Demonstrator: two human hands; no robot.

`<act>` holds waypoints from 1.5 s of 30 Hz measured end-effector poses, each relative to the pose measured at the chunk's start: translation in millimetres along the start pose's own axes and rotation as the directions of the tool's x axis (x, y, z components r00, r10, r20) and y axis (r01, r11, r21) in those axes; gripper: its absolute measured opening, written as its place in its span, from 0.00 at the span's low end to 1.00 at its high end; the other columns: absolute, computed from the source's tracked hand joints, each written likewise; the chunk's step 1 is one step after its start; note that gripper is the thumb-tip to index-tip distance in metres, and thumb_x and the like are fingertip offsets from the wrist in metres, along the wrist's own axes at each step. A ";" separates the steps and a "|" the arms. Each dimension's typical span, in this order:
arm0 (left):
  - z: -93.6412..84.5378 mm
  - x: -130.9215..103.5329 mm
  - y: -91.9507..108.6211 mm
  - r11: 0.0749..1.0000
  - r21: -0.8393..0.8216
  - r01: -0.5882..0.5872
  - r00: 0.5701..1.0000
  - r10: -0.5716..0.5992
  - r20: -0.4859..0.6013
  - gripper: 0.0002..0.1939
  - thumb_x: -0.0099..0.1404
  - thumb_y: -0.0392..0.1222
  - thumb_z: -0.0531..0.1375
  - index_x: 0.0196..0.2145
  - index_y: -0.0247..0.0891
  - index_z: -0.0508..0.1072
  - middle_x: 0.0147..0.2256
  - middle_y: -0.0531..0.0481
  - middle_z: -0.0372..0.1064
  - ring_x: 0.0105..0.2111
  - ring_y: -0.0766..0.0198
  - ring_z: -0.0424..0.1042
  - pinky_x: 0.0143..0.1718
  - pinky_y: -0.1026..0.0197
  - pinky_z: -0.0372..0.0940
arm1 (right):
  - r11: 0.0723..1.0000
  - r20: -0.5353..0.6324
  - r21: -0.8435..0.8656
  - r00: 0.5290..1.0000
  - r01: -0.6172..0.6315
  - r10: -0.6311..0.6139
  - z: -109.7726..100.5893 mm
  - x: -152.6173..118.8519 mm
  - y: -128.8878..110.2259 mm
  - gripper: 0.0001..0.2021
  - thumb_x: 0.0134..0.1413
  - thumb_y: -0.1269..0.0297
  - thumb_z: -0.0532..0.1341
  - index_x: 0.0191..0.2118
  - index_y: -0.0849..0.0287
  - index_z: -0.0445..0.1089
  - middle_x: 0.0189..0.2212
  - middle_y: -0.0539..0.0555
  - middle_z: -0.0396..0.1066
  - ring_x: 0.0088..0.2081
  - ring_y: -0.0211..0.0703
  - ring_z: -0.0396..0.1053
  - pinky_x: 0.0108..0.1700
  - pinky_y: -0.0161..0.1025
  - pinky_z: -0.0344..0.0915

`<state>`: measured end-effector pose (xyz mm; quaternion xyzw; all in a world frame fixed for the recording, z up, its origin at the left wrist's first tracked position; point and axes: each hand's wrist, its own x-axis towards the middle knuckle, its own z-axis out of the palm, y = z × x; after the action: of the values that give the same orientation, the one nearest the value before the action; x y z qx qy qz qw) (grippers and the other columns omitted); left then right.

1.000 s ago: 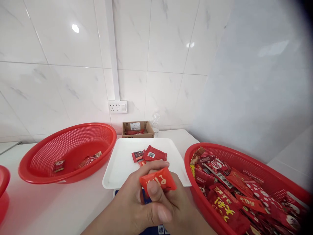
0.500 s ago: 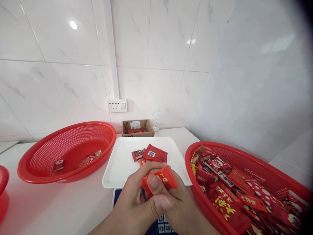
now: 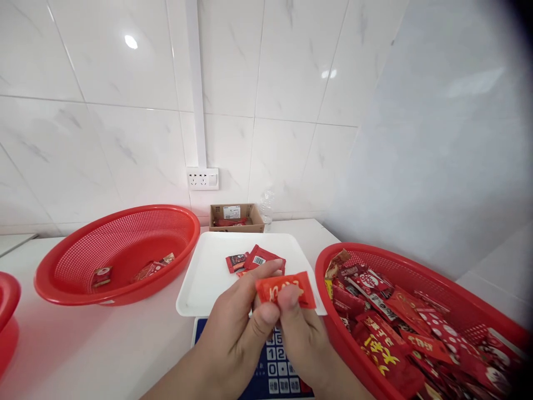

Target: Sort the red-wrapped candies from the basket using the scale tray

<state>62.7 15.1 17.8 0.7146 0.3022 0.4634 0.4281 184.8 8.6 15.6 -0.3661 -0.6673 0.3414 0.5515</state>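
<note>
Holding an orange-red packet (image 3: 285, 280) in front of the body, the person has both hands close together above the near edge of a white tray (image 3: 200, 283). The right hand (image 3: 308, 336) lays its thumb across the packet's printed front, its other fingers mostly hidden, so it seems to pinch the packet from both sides, probably to steady it with the lettering outward. The left hand (image 3: 233, 325) curls narrowly round the packet's left end, thumb below and index finger above; whether it truly grips, I cannot tell. The tray sits behind a blue keypad (image 3: 260, 386) with number keys, likely a scale, placed so the keys face the person. On the tray lie a dark-red packet (image 3: 272, 259) with a barcode and a smaller dark packet (image 3: 237, 261), partly beside the hands. Right of the tray, a red basket (image 3: 437, 272) is heaped with mostly red packets (image 3: 387, 355), presumably set there for easy reach. The left basket (image 3: 95, 244) has only a few packets (image 3: 155, 270) on its bottom. Behind the tray on the worktop (image 3: 137, 339), a cardboard box (image 3: 244, 228) contains some red wrappers (image 3: 230, 221), with a clear bottle (image 3: 267, 208) just beside it.
</note>
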 end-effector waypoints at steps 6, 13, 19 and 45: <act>-5.3 0.4 1.9 0.971 0.197 -0.136 0.986 0.151 -0.065 0.16 0.70 0.42 0.49 0.49 0.44 0.72 0.50 0.46 0.68 0.49 0.57 0.66 0.51 0.57 0.63 | 0.995 0.023 -0.015 0.995 0.097 -0.097 -4.1 4.6 -3.9 0.22 0.62 0.48 0.48 0.25 0.57 0.65 0.21 0.51 0.64 0.24 0.39 0.63 0.27 0.35 0.65; -7.6 1.2 14.0 0.986 0.147 -0.079 0.992 0.092 -0.086 0.12 0.70 0.43 0.49 0.41 0.41 0.72 0.42 0.48 0.70 0.38 0.62 0.68 0.39 0.62 0.64 | 0.979 -0.057 -0.134 0.986 0.151 -0.160 -7.4 6.4 -7.8 0.17 0.63 0.59 0.52 0.25 0.58 0.68 0.20 0.47 0.63 0.23 0.34 0.61 0.27 0.32 0.60; -6.8 4.5 12.8 0.941 -0.300 0.153 0.987 -0.131 0.093 0.19 0.68 0.53 0.51 0.25 0.38 0.65 0.28 0.50 0.68 0.29 0.65 0.64 0.33 0.63 0.63 | 0.989 0.062 -0.051 0.989 0.141 -0.137 -10.3 3.4 -11.2 0.20 0.63 0.59 0.51 0.19 0.58 0.58 0.17 0.47 0.59 0.21 0.34 0.59 0.24 0.32 0.57; -6.0 3.1 11.3 0.971 -0.223 0.092 0.996 -0.094 0.001 0.11 0.67 0.47 0.55 0.34 0.40 0.74 0.31 0.52 0.71 0.34 0.66 0.67 0.37 0.66 0.64 | 0.990 -0.088 0.111 0.993 0.089 -0.079 -10.7 4.3 -5.2 0.15 0.59 0.49 0.56 0.40 0.55 0.69 0.33 0.52 0.70 0.34 0.41 0.69 0.36 0.38 0.69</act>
<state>58.8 14.5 30.4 0.6451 0.2836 0.4769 0.5254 194.3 10.3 23.9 -0.3191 -0.6376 0.3401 0.6131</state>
